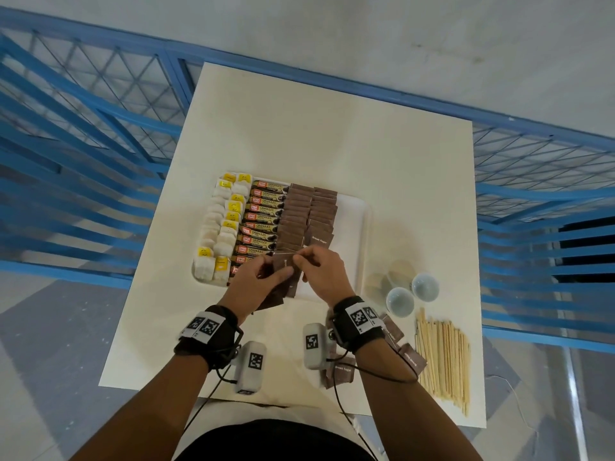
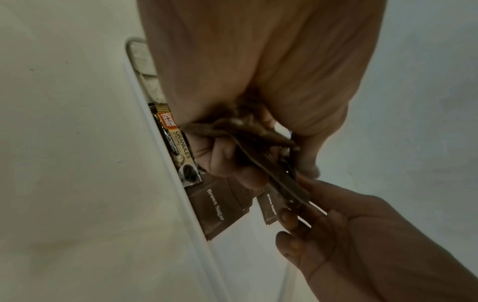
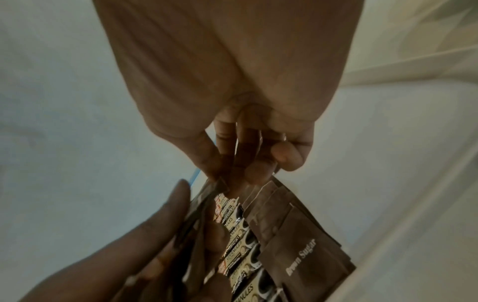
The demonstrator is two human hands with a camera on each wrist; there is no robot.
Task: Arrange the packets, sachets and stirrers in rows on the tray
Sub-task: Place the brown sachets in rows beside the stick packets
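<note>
Brown sugar sachets (image 1: 285, 272): bundle gripped by left hand (image 1: 258, 281); right hand (image 1: 324, 272) fingers (image 3: 258, 169) pinching its top edge, apparently one sachet; tray (image 1: 352, 227) rows beyond fingertips.

The right hand (image 3: 243, 143) pinches the top edge of a brown sachet (image 3: 232, 175) between thumb and fingertips. The left hand (image 3: 145, 245) holds a fan of sachets from below. Beneath them lie coffee packets (image 3: 240, 241) beside overlapping Brown Sugar sachets (image 3: 297, 245).
</note>
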